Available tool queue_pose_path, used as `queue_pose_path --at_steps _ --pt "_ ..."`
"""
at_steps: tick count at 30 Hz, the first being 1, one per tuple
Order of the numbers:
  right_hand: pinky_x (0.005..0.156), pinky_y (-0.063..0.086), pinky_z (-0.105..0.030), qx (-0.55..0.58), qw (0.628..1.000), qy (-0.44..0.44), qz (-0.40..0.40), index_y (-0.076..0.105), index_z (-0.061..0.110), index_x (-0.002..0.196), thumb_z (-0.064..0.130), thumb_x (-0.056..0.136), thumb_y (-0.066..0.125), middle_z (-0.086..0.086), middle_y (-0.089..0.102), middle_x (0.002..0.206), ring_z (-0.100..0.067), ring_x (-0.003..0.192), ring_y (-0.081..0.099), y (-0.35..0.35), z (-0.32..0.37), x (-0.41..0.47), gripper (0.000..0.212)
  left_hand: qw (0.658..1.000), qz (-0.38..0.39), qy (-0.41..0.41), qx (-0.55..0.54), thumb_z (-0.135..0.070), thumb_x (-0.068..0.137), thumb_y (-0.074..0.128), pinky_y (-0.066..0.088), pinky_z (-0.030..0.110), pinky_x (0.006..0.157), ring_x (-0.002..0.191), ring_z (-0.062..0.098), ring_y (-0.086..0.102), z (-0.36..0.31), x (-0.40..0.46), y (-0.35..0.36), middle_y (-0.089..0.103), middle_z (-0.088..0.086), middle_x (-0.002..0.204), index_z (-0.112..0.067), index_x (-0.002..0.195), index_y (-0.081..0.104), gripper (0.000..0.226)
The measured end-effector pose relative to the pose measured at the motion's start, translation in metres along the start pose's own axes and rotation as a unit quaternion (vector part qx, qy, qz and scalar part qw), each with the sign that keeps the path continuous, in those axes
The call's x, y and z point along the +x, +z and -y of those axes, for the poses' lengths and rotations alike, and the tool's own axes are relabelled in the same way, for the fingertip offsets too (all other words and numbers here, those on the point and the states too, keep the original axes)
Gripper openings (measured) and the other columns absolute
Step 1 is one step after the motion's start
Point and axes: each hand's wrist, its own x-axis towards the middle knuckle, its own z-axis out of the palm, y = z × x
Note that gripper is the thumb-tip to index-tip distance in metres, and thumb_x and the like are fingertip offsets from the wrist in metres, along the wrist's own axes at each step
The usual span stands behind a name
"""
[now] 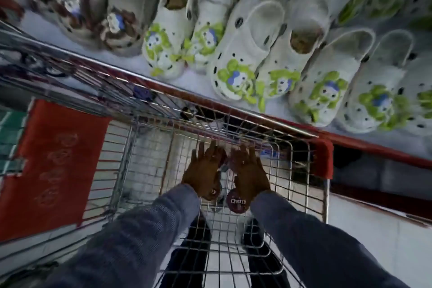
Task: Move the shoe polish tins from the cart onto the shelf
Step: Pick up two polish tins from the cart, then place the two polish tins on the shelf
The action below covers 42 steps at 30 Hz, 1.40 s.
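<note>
Both my hands reach down into a wire shopping cart (301,170). My left hand (204,170) and my right hand (250,173) lie side by side, palms down, fingers spread over the cart's bottom. A round dark red tin (236,203) labelled "Cherry" lies flat on the wire floor just below my right wrist. More dark tins (225,166) show in the gap between my hands, mostly hidden by them. Whether either hand grips a tin is hidden. The shelf (198,77) with a red front edge runs above the cart.
Rows of white clogs (245,58) with green charms fill the shelf, with brown-decorated clogs (77,14) at the left. A red cloth (53,159) hangs at the cart's left side. A red cart corner guard (323,159) sits by the shelf edge. White floor tiles lie below.
</note>
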Motion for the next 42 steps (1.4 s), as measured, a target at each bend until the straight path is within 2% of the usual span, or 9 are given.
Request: queue_pose_path --at_steps 3,5,9,15,20,25,31,36,42 --pt "0.118 0.028 -0.059 -0.037 0.998 0.025 0.047 0.008 0.015 0.158 0.006 0.092 0.061 -0.016 0.006 0.167 -0.045 0.152 0.008 0.004 -0.004 0.018 0.085 1.0 0.014 0.007 -0.009 -0.02 0.094 0.048 0.016 0.054 0.122 0.152 0.039 0.0 0.004 0.021 0.011 0.006 0.013 0.165 -0.015 0.155 0.009 0.072" --pt "0.104 0.046 -0.058 -0.069 0.996 0.022 0.05 0.019 0.009 0.155 0.005 0.092 0.06 -0.026 0.023 0.159 -0.049 0.144 0.026 0.003 -0.002 0.024 0.074 1.0 0.004 -0.004 -0.026 -0.01 0.094 0.049 0.028 0.052 0.118 0.147 0.043 0.021 0.001 0.026 0.011 0.022 0.017 0.16 -0.011 0.151 0.023 0.063" --pt "0.087 0.057 -0.051 -0.056 0.998 0.013 0.016 0.041 0.009 0.141 -0.001 0.078 0.067 -0.022 0.039 0.147 -0.048 0.131 0.042 -0.024 0.005 0.017 0.069 0.999 -0.048 -0.012 -0.02 -0.004 0.075 0.071 0.05 0.048 0.092 0.118 0.039 0.048 -0.011 0.014 -0.02 0.046 0.015 0.134 -0.011 0.134 0.044 0.065" --pt "0.082 0.058 -0.041 0.043 0.999 -0.008 -0.011 0.06 0.019 0.11 0.019 0.063 0.077 -0.009 0.064 0.117 -0.035 0.11 0.063 -0.135 0.042 -0.04 0.05 0.989 -0.113 -0.038 -0.085 -0.033 0.061 0.073 0.05 0.041 0.096 0.114 0.031 0.052 -0.033 -0.06 -0.106 0.058 0.007 0.126 -0.017 0.128 0.048 0.073" --pt "0.094 0.053 -0.041 0.096 0.991 -0.063 -0.063 0.057 0.02 0.127 0.031 0.057 0.085 -0.005 0.065 0.123 -0.027 0.115 0.062 -0.247 0.07 -0.104 0.076 0.975 -0.186 -0.004 -0.125 -0.045 0.049 0.061 0.053 0.035 0.089 0.106 0.019 0.058 -0.058 -0.144 -0.199 0.062 -0.004 0.114 -0.027 0.119 0.054 0.072" --pt "0.091 0.054 -0.038 0.077 0.977 -0.11 -0.166 0.061 0.031 0.12 0.037 0.058 0.082 0.006 0.068 0.117 -0.018 0.109 0.065 -0.373 0.101 -0.174 0.066 0.959 -0.27 0.021 -0.086 -0.049 0.049 0.074 0.041 0.019 0.088 0.108 0.01 0.053 -0.112 -0.217 -0.314 0.056 -0.006 0.117 -0.026 0.131 0.054 0.087" --pt "0.082 0.059 -0.039 0.079 0.952 -0.136 -0.263 0.066 0.035 0.11 0.039 0.043 0.08 0.007 0.062 0.106 -0.017 0.092 0.068 -0.473 0.113 -0.222 0.068 0.927 -0.356 0.069 -0.092 -0.051 0.039 0.07 0.054 0.034 0.094 0.105 0.016 0.064 -0.162 -0.247 -0.418 0.064 -0.003 0.115 -0.027 0.123 0.061 0.087" --pt "0.101 0.048 -0.028 0.08 0.935 -0.126 -0.322 0.055 0.027 0.137 0.029 0.057 0.086 0.001 0.061 0.13 -0.017 0.118 0.059 -0.529 0.111 -0.233 0.086 0.9 -0.412 0.093 -0.105 -0.033 0.048 0.081 0.054 0.03 0.093 0.101 0.01 0.064 -0.199 -0.238 -0.481 0.065 -0.006 0.117 -0.021 0.128 0.056 0.085" --pt "0.105 0.048 -0.035 0.165 0.903 -0.086 -0.387 0.05 0.021 0.139 0.028 0.053 0.089 -0.002 0.059 0.136 -0.02 0.124 0.056 -0.567 0.109 -0.19 0.094 0.9 -0.413 0.092 -0.106 -0.023 0.057 0.084 0.046 0.021 0.083 0.099 0.015 0.06 -0.228 -0.193 -0.537 0.063 0.0 0.115 -0.019 0.128 0.046 0.081"
